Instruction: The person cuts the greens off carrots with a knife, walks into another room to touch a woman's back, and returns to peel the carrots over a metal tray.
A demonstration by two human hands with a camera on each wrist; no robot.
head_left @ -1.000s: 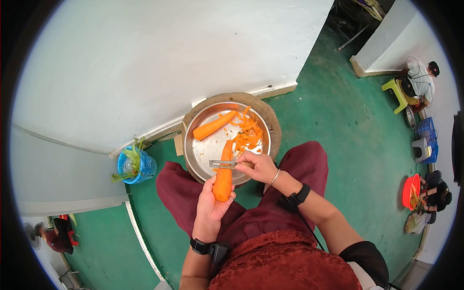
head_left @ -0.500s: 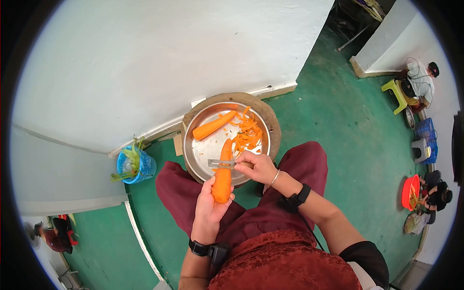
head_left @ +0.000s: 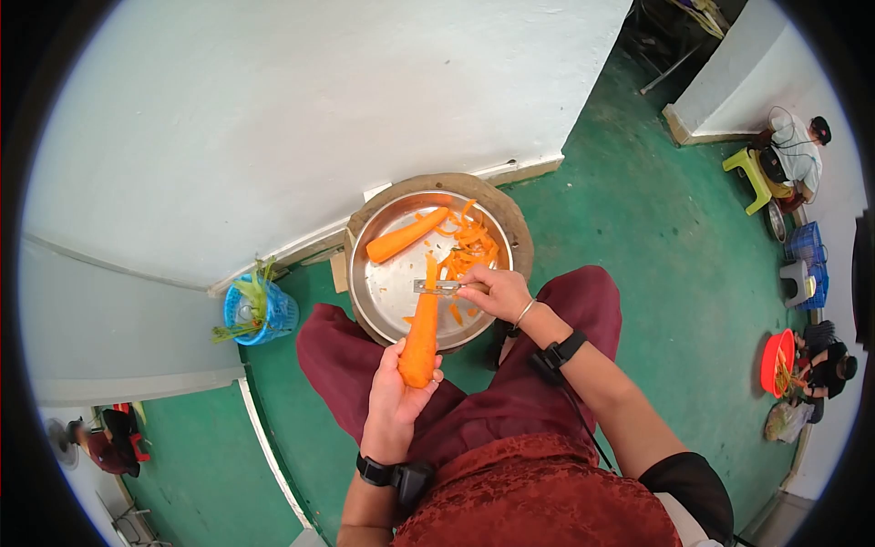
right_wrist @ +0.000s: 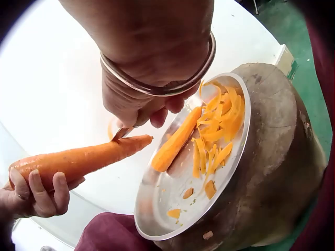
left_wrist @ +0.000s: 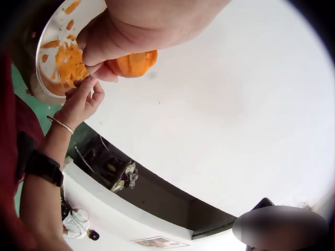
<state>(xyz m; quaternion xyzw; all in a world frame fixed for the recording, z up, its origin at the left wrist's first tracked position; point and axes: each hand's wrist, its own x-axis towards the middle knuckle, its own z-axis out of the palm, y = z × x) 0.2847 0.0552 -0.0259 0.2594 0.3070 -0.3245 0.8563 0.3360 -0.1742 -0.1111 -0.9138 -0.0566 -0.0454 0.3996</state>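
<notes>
My left hand [head_left: 396,398] grips the thick end of an orange carrot [head_left: 421,337], whose thin tip points away over a steel basin. My right hand [head_left: 499,294] holds a metal peeler [head_left: 439,286] by its handle, with the blade across the carrot near the tip. In the right wrist view the peeler [right_wrist: 121,133] touches the upper side of the carrot [right_wrist: 78,163]. Inside the basin [right_wrist: 149,219] lie another carrot [right_wrist: 177,140] and a heap of peelings [right_wrist: 222,117]. The left wrist view shows the carrot's thick end [left_wrist: 137,65] beyond the fingers.
The basin stands on a round wooden block [head_left: 518,228] beside a white wall [head_left: 319,109]. At the left is a blue basket [head_left: 281,314] with green stalks. Other people sit at the far right and far left, near a red basin [head_left: 775,363] and a yellow stool [head_left: 752,180].
My right hand and the peeler have moved forward along the carrot, from its middle towards its tip. The carrot's thick end has shifted slightly back towards me.
</notes>
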